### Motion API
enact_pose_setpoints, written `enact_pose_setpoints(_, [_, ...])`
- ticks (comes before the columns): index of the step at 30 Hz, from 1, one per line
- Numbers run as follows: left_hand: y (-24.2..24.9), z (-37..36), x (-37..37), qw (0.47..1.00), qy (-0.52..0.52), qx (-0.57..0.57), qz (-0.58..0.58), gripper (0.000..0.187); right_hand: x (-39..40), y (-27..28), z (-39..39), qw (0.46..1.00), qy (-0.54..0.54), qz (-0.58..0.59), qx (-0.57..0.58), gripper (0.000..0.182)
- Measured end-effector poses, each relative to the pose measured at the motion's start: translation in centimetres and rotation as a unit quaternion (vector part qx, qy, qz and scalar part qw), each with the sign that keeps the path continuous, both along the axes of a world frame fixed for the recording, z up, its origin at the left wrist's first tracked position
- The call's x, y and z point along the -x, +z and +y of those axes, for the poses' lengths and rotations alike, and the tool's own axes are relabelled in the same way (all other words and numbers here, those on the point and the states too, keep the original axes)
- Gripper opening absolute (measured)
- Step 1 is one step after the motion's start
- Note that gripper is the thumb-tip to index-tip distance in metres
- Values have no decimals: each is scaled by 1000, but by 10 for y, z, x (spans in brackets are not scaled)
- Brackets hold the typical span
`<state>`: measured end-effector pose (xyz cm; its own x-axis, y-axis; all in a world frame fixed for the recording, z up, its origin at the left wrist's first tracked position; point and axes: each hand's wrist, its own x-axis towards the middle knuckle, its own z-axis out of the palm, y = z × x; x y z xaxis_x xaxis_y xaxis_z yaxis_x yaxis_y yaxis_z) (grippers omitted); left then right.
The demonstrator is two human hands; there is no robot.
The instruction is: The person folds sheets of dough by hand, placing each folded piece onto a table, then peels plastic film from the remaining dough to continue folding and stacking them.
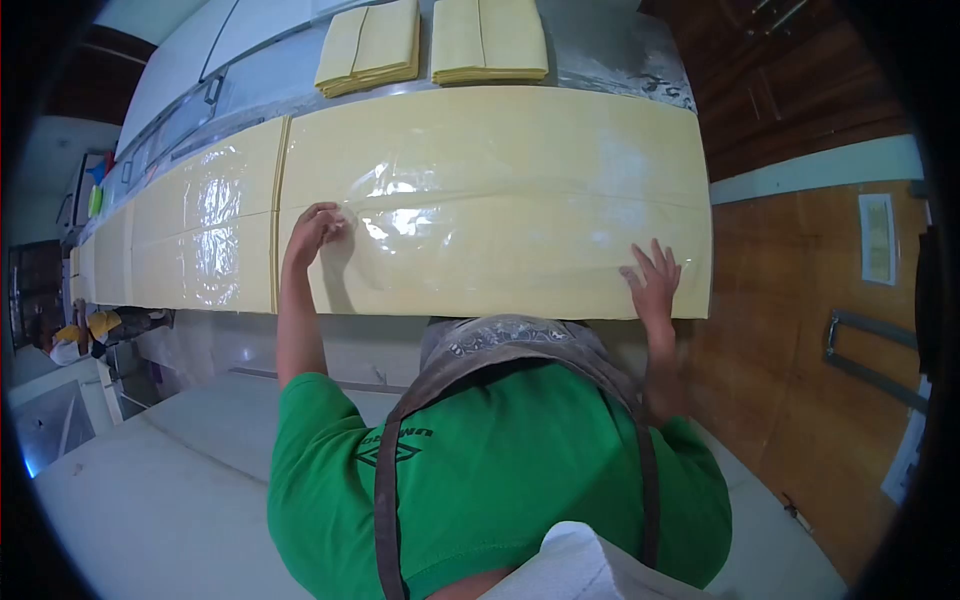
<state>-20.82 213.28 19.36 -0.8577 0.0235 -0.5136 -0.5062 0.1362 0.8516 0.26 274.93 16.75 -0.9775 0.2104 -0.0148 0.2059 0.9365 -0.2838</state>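
A wide pale-yellow sheet (540, 150) lies across the table in front of me, its top glossy and wrinkled like clear plastic film, with a crease running lengthwise. My left hand (318, 232) is over the sheet's left part, its fingers bent and drawn together at the glossy surface. Whatever sits between those fingertips is too small to make out. Toward the right end, my right hand (655, 282) rests on or just above the near part of the sheet, fingers spread and holding nothing.
More glossy yellow sheets (200, 215) continue to the left. Behind are two folded yellow stacks, one on the left (368, 45) and one on the right (488, 40). Wooden doors (770, 330) stand at the right. Another person (75, 340) is far left. A pale surface (180, 490) lies behind me.
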Motion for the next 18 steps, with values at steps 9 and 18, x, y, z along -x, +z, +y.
enact_pose_setpoints(9, [-17, -27, -46, 985, 52, 163, 31, 47, -10, -10, -12, 994, 68, 77, -41, 22])
enact_pose_setpoints(18, [-33, -116, -64, 902, 145, 402, 57, 53, -32, -7, -66, 987, 157, 19, -4, 22])
